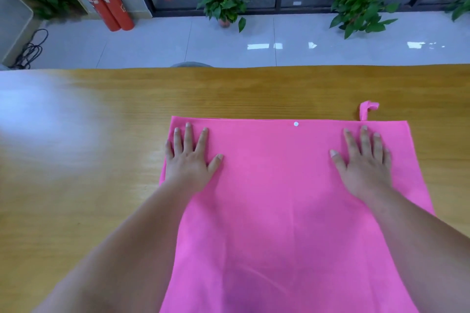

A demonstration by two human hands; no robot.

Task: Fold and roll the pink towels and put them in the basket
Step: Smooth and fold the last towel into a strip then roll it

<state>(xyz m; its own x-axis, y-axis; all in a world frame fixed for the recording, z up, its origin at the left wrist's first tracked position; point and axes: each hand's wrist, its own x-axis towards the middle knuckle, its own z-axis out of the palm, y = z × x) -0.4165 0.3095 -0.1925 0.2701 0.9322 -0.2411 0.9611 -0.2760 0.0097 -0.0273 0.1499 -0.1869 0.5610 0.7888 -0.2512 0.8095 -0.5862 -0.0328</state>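
A pink towel [277, 198] lies spread flat on the wooden table [89, 160], running from mid-table down past the near edge of view. A white snap button sits at its far edge, and a pink loop strap [367, 109] sticks out beyond the far right corner. My left hand [189, 160] presses flat on the towel near its far left corner, fingers straight and spread. My right hand [363, 162] presses flat near the far right corner in the same way. No basket is in view.
The table's far edge runs across the view, with a tiled floor beyond it. Two red fire extinguishers [106, 2] stand at the back left. Potted plants [223, 0] line the glass wall. A chair top [190, 65] peeks over the table's far edge.
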